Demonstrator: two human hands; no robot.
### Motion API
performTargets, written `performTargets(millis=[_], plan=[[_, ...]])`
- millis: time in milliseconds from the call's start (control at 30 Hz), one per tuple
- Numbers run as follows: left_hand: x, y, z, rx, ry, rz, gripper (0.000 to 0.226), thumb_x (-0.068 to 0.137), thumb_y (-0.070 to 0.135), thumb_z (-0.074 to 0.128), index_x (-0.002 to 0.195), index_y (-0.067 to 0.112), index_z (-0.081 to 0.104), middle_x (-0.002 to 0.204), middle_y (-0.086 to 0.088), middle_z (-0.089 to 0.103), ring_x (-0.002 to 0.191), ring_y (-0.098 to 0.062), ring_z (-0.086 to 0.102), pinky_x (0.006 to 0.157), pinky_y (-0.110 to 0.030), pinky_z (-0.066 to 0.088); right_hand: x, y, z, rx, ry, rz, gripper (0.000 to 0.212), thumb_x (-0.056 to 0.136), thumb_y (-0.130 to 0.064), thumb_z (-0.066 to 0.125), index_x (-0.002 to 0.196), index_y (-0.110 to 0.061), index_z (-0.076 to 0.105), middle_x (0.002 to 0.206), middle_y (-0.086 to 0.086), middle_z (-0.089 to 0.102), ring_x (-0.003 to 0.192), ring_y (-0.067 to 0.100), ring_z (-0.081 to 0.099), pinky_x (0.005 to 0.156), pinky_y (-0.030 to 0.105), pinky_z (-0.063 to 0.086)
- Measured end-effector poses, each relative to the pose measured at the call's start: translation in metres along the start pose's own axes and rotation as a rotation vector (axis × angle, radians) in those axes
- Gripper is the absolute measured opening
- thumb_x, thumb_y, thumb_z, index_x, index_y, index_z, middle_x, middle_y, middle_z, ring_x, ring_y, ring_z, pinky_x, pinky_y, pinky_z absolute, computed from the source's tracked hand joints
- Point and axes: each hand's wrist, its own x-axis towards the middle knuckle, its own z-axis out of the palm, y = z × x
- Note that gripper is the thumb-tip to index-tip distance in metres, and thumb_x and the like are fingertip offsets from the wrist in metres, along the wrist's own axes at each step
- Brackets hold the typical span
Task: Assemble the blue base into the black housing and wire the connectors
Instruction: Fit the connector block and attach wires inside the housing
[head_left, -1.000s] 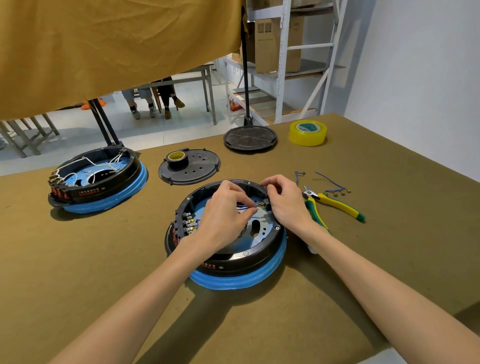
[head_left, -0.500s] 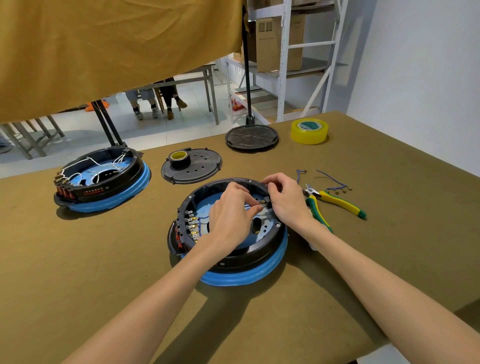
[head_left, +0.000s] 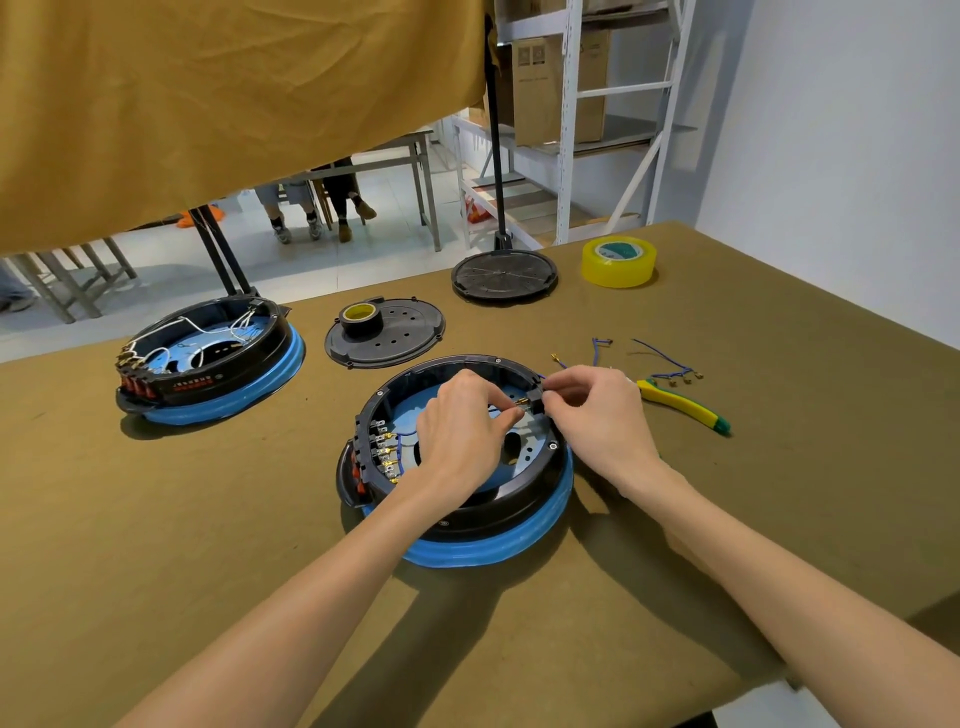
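A round black housing (head_left: 498, 512) sits on its blue base (head_left: 483, 551) in the middle of the table. Brass terminals (head_left: 387, 452) line its left inner wall. My left hand (head_left: 460, 431) reaches inside and pinches a brass connector on a blue wire (head_left: 511, 414). My right hand (head_left: 597, 410) grips a small black part (head_left: 535, 402) at the housing's right rim, just beside that connector. The fingertips of both hands nearly meet there.
A second black-and-blue unit (head_left: 208, 369) with white wires stands at the left. Behind lie a black lid (head_left: 387, 338) carrying a small tape roll (head_left: 359, 316), a black stand base (head_left: 504, 273) and yellow tape (head_left: 618, 260). Yellow-handled pliers (head_left: 685, 410) and loose blue wires (head_left: 670, 364) lie to the right.
Both hands stay at the housing's right rim. The left hand's fingers have closed in on the connector toward the black part; the view has shifted slightly.
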Motion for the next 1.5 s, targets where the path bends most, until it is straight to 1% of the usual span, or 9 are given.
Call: performTargets(millis=[267,500,667,933,1033,1167,1300,1400,1500], plan=[[-0.001,0.001,-0.002,-0.030,-0.006,0.001,0.016,0.092,0.039,0.075,0.099,0.026,0.080,0.114,0.003,0.069,0.102,-0.021,0.065,0.084,-0.045,0.056,-0.001,0.002,-0.006,0.242,-0.037,0.150,0.020,0.088,-0.013,0.079,0.106,-0.018,0.071,0.093,-0.005,0.076,0.086,0.002,0.071,0.071,0.015,0.055],[0.001,0.003,-0.003,-0.029,0.034,-0.022,0.015,0.088,0.042,0.079,0.093,0.029,0.080,0.101,0.004,0.076,0.095,-0.017,0.069,0.080,-0.039,0.057,0.000,0.003,-0.005,0.249,-0.033,0.168,0.020,0.086,-0.016,0.081,0.098,-0.025,0.067,0.084,-0.007,0.076,0.076,-0.005,0.070,0.060,0.005,0.049],[0.003,0.003,-0.002,-0.050,0.023,-0.008,0.013,0.085,0.041,0.082,0.089,0.030,0.078,0.109,0.002,0.075,0.106,-0.021,0.068,0.087,-0.044,0.056,0.001,0.003,-0.006,0.237,-0.049,0.182,0.020,0.086,-0.017,0.081,0.095,-0.026,0.067,0.080,-0.006,0.077,0.078,0.001,0.072,0.065,0.012,0.049],[0.006,-0.001,-0.003,-0.119,0.019,0.018,0.021,0.082,0.038,0.085,0.081,0.029,0.066,0.098,0.008,0.071,0.097,-0.016,0.066,0.086,-0.044,0.056,0.007,0.001,-0.011,0.209,-0.106,0.184,0.020,0.086,-0.018,0.081,0.094,-0.027,0.066,0.077,-0.006,0.078,0.075,0.000,0.072,0.065,0.012,0.048],[0.006,-0.002,-0.004,-0.108,0.003,0.084,0.019,0.083,0.040,0.083,0.091,0.027,0.071,0.105,0.006,0.071,0.100,-0.017,0.066,0.087,-0.044,0.057,0.004,0.001,-0.010,0.190,-0.088,0.155,0.021,0.086,-0.019,0.081,0.095,-0.028,0.065,0.078,-0.007,0.077,0.079,0.001,0.073,0.070,0.015,0.052],[0.003,-0.004,-0.009,-0.101,-0.005,0.090,0.044,0.083,0.050,0.080,0.118,0.027,0.065,0.119,0.009,0.065,0.102,-0.014,0.066,0.085,-0.039,0.055,-0.004,0.002,-0.006,0.190,-0.026,0.112,0.019,0.087,-0.020,0.080,0.096,-0.027,0.065,0.084,-0.009,0.075,0.079,-0.003,0.071,0.065,0.010,0.052],[-0.005,-0.018,-0.017,-0.019,0.006,-0.001,0.048,0.084,0.048,0.077,0.119,0.025,0.053,0.118,0.007,0.051,0.100,-0.015,0.056,0.083,-0.032,0.047,-0.006,0.002,-0.004,0.198,-0.005,0.097,0.017,0.088,-0.019,0.079,0.099,-0.021,0.066,0.088,-0.008,0.074,0.081,-0.002,0.070,0.066,0.008,0.052],[-0.011,-0.029,-0.020,-0.027,-0.028,-0.047,0.029,0.089,0.044,0.073,0.109,0.026,0.063,0.110,0.006,0.061,0.095,-0.010,0.058,0.077,-0.028,0.050,-0.007,0.001,-0.003,0.176,0.007,0.077,0.016,0.089,-0.020,0.078,0.099,-0.022,0.066,0.090,-0.010,0.072,0.085,0.000,0.069,0.067,0.009,0.053],[-0.009,-0.031,-0.021,-0.057,-0.197,-0.076,0.035,0.095,0.043,0.066,0.125,0.025,0.070,0.115,0.009,0.071,0.097,-0.009,0.066,0.081,-0.029,0.056,-0.009,0.001,-0.003,0.175,0.012,0.066,0.015,0.090,-0.020,0.078,0.099,-0.022,0.066,0.088,-0.011,0.072,0.084,0.000,0.069,0.066,0.008,0.053]])
